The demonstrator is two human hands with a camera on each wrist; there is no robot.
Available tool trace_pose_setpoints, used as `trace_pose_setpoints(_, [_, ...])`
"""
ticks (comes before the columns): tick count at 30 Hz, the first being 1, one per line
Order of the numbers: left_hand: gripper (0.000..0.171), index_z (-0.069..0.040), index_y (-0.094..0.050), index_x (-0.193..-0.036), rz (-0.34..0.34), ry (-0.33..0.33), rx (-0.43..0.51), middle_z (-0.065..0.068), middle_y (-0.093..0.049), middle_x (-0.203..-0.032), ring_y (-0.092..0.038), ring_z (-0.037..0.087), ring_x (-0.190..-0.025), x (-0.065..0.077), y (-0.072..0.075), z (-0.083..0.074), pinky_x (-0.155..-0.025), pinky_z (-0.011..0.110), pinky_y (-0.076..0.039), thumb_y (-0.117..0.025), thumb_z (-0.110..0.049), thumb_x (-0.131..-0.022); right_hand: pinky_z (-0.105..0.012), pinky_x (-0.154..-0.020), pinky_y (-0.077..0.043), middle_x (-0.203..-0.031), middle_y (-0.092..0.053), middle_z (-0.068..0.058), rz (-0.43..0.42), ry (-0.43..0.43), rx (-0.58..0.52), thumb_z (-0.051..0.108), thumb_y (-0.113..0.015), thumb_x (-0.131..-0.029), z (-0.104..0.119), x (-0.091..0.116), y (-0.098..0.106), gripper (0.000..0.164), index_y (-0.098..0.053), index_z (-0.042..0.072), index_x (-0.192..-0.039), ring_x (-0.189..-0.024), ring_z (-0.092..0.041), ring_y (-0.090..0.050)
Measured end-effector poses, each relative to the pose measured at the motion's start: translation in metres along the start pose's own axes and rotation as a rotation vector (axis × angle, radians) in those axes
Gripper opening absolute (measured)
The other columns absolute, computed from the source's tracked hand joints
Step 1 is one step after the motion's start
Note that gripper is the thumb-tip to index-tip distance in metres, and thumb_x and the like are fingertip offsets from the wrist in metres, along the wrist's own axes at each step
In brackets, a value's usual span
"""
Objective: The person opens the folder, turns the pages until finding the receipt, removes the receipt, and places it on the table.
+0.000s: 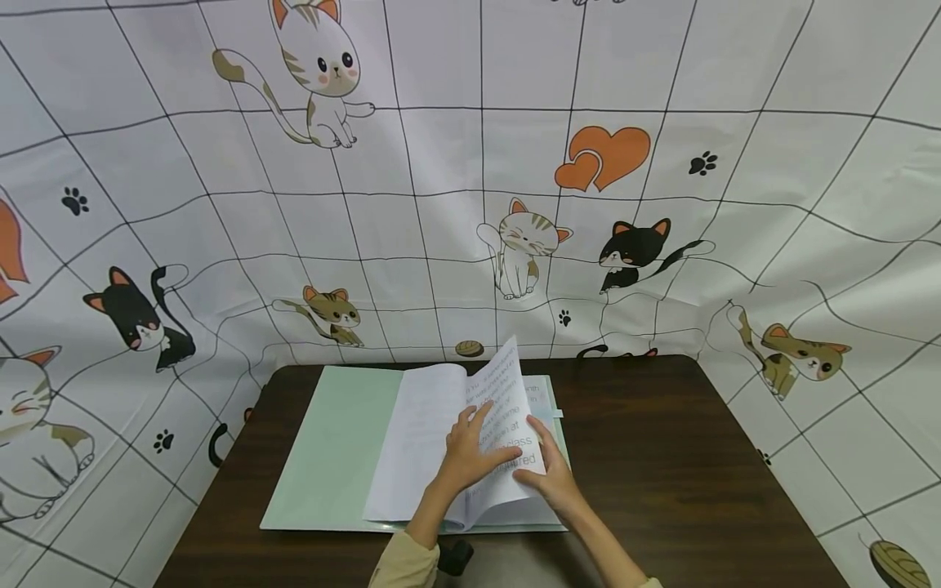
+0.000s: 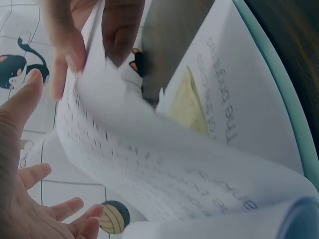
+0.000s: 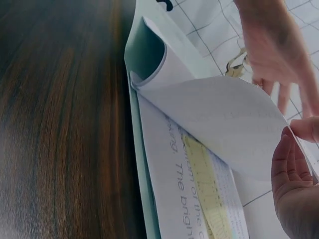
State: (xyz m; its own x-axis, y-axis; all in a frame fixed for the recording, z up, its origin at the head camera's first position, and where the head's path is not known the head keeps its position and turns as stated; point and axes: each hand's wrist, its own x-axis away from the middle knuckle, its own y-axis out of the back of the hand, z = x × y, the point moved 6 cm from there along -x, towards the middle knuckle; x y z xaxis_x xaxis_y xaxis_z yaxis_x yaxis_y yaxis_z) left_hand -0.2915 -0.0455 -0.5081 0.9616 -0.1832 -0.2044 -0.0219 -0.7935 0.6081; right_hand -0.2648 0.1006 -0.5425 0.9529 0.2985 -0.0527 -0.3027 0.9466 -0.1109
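A pale green folder [image 1: 331, 449] lies spread on the table, with white printed sheets inside. My right hand [image 1: 551, 482] pinches the outer edge of one raised sheet [image 1: 503, 400] between thumb and fingers, as the right wrist view also shows. This sheet curves up from the middle of the folder. My left hand [image 1: 469, 453] hovers over the sheet's printed side with its fingers spread, holding nothing. Beneath the raised sheet, a page bearing a yellow note [image 3: 207, 184] and large print shows in both wrist views.
The dark wooden table [image 1: 662, 457] extends past the folder on both sides. A cloth with cats and grid lines [image 1: 441, 163] hangs behind and at the sides. A small black object [image 1: 456, 558] is by the near edge. A pale tab [image 1: 557, 413] sticks out from the folder's right side.
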Motion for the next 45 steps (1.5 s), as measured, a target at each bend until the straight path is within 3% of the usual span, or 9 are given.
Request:
trace_pose_setpoints(7, [0.107, -0.011, -0.023, -0.156, 0.078, -0.062, 0.001, 0.031, -0.035, -0.145, -0.047, 0.049, -0.125, -0.009, -0.008, -0.010, -0.093, 0.063, -0.043, -0.083, -0.045, -0.074, -0.024, -0.078, -0.054, -0.143, -0.039, -0.037, 0.005, 0.004, 0.041, -0.008, -0.065, -0.082, 0.003, -0.003, -0.010, 0.095, -0.011, 0.011, -0.157, -0.098, -0.004, -0.064])
trace_pose_setpoints(12, [0.107, -0.013, -0.018, -0.157, 0.108, -0.066, 0.002, 0.031, -0.034, -0.145, -0.049, 0.047, -0.122, -0.016, -0.008, -0.012, -0.091, 0.059, -0.046, -0.083, -0.040, -0.076, -0.022, -0.085, -0.051, -0.157, -0.027, -0.024, -0.061, 0.024, 0.079, -0.009, -0.067, -0.078, 0.006, -0.006, -0.013, 0.093, -0.021, 0.014, -0.155, -0.126, -0.022, -0.050])
trace_pose_setpoints(15, [0.103, -0.014, -0.021, -0.157, 0.111, -0.079, 0.005, 0.031, -0.034, -0.145, -0.051, 0.046, -0.119, -0.019, -0.006, -0.014, -0.090, 0.059, -0.048, -0.082, -0.038, -0.077, -0.019, -0.093, -0.045, -0.163, -0.015, -0.018, -0.069, 0.040, 0.090, -0.008, -0.068, -0.079, 0.008, -0.007, -0.014, 0.092, -0.023, 0.014, -0.155, -0.143, -0.036, -0.028])
trace_pose_setpoints(18, [0.098, -0.015, -0.025, -0.155, 0.102, -0.099, 0.004, 0.031, -0.033, -0.147, -0.051, 0.049, -0.120, -0.021, -0.003, -0.017, -0.090, 0.062, -0.047, -0.081, -0.037, -0.078, -0.018, -0.098, -0.040, -0.164, -0.009, -0.018, -0.051, 0.039, 0.070, -0.006, -0.069, -0.080, 0.010, -0.008, -0.017, 0.092, -0.020, 0.013, -0.156, -0.149, -0.038, -0.015])
trace_pose_setpoints(25, [0.091, -0.016, -0.035, -0.152, 0.087, -0.093, -0.048, 0.030, -0.032, -0.150, -0.050, 0.052, -0.122, -0.024, 0.003, -0.019, -0.089, 0.062, -0.048, -0.081, -0.041, -0.077, -0.020, -0.095, -0.046, -0.164, -0.007, -0.017, -0.016, 0.011, 0.012, -0.006, -0.068, -0.081, 0.009, -0.010, -0.023, 0.095, -0.015, 0.015, -0.156, -0.148, -0.038, -0.018])
trace_pose_setpoints(32, [0.088, -0.017, -0.041, -0.149, 0.080, -0.091, -0.102, 0.032, -0.032, -0.150, -0.054, 0.057, -0.115, -0.025, 0.009, -0.022, -0.085, 0.064, -0.050, -0.082, -0.043, -0.075, -0.021, -0.100, -0.043, -0.165, 0.000, -0.016, -0.018, 0.008, 0.038, -0.005, -0.069, -0.080, 0.008, -0.011, -0.025, 0.096, -0.015, 0.016, -0.156, -0.151, -0.039, -0.009])
trace_pose_setpoints(39, [0.087, -0.011, -0.042, -0.146, 0.063, -0.084, -0.078, 0.029, -0.038, -0.147, -0.058, 0.048, -0.112, -0.025, 0.010, -0.021, -0.084, 0.058, -0.050, -0.080, -0.043, -0.076, -0.018, -0.089, -0.049, -0.165, -0.003, -0.015, -0.019, -0.012, -0.009, -0.007, -0.067, -0.080, 0.009, -0.011, -0.029, 0.092, -0.019, 0.016, -0.155, -0.148, -0.041, -0.020])
trace_pose_setpoints(42, [0.083, -0.010, -0.042, -0.145, 0.047, -0.081, -0.050, 0.025, -0.042, -0.146, -0.058, 0.039, -0.111, -0.025, 0.010, -0.020, -0.084, 0.054, -0.050, -0.079, -0.043, -0.078, -0.021, -0.085, -0.051, -0.162, -0.016, -0.022, -0.003, -0.030, -0.016, -0.007, -0.066, -0.082, 0.008, -0.010, -0.030, 0.091, -0.018, 0.015, -0.156, -0.140, -0.039, -0.037])
trace_pose_setpoints(45, [0.080, -0.007, -0.043, -0.143, 0.030, -0.075, -0.025, 0.022, -0.046, -0.144, -0.058, 0.034, -0.110, -0.025, 0.012, -0.021, -0.086, 0.053, -0.049, -0.076, -0.042, -0.080, -0.023, -0.082, -0.053, -0.154, -0.029, -0.029, 0.018, -0.048, -0.020, -0.007, -0.064, -0.083, 0.006, -0.010, -0.031, 0.089, -0.016, 0.013, -0.156, -0.125, -0.029, -0.054])
